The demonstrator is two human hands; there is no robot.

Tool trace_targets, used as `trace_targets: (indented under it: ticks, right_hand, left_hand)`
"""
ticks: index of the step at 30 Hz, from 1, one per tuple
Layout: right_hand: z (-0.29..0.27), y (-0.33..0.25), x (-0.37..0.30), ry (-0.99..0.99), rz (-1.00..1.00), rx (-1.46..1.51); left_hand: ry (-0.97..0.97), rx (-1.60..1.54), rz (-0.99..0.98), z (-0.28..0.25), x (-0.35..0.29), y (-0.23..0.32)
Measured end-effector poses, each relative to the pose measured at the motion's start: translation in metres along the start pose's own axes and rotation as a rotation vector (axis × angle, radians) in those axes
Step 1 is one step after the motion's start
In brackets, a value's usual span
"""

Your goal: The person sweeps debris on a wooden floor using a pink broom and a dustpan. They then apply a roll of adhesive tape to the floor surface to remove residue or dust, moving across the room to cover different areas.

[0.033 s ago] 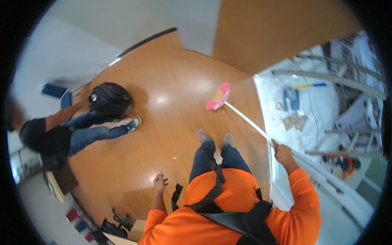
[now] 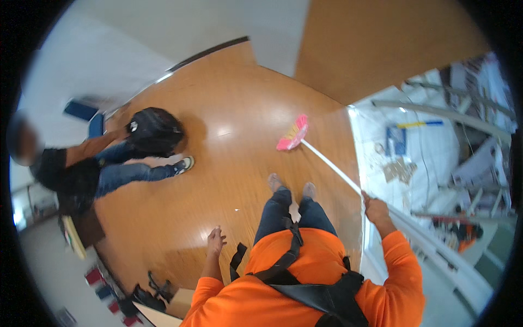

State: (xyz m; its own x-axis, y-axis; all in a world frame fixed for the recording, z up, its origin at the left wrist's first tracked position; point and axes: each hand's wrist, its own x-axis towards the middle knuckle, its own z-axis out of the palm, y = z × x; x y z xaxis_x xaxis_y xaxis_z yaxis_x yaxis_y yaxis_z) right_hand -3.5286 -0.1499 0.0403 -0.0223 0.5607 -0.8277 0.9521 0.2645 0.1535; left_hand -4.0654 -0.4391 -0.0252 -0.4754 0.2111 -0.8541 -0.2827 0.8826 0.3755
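My right hand (image 2: 377, 211) is closed around the white handle of a broom (image 2: 332, 165). The pink broom head (image 2: 294, 133), with some yellow on it, rests on the wooden floor ahead of my feet. The handle slants from there back to my right side. My left hand (image 2: 216, 241) hangs over the floor at my left, fingers apart and loosely bent, with no object visible in it.
At the left another person (image 2: 76, 169) bends with a hand at a black backpack (image 2: 155, 132). A brown panel (image 2: 381, 49) stands ahead right. Beyond the floor's right edge are a white surface (image 2: 427, 150), a yellow-and-blue tool (image 2: 419, 124) and metal frames (image 2: 444, 111).
The whole view has shifted slightly. The other person's head has come further into view at the left. My right hand keeps its grip on the broom.
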Motion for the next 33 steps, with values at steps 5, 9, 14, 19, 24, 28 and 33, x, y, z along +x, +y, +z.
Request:
trace_targets:
  ticks: [5, 9, 14, 19, 24, 28, 33]
  right_hand:
    - [0.03, 0.002, 0.035, 0.032, -0.095, -0.01]
    - [0.053, 0.074, 0.022, 0.066, -0.061, -0.057]
    - [0.072, 0.155, -0.014, 0.164, -0.036, -0.028]
    - [0.055, 0.146, -0.037, 0.208, 0.034, 0.447]
    - [0.069, 0.09, 0.085, 0.51, -0.409, 0.529]
    - [-0.039, -0.056, 0.108, 0.0, -0.31, 0.972]
    - [-0.175, -0.189, 0.117, -0.083, -0.263, 0.902]
  left_hand:
    - [0.065, -0.007, 0.105, -0.001, -0.037, 0.001]
    - [0.163, -0.027, 0.04, -0.001, -0.082, -0.047]
    - [0.21, -0.093, -0.09, 0.034, -0.112, -0.13]
    - [0.124, -0.015, -0.032, 0.071, -0.119, -0.143]
    - [0.183, -0.028, 0.025, 0.08, -0.07, -0.148]
    - [0.218, -0.176, -0.057, 0.062, -0.047, -0.088]
    - [0.228, -0.235, -0.049, 0.021, 0.003, 0.017]
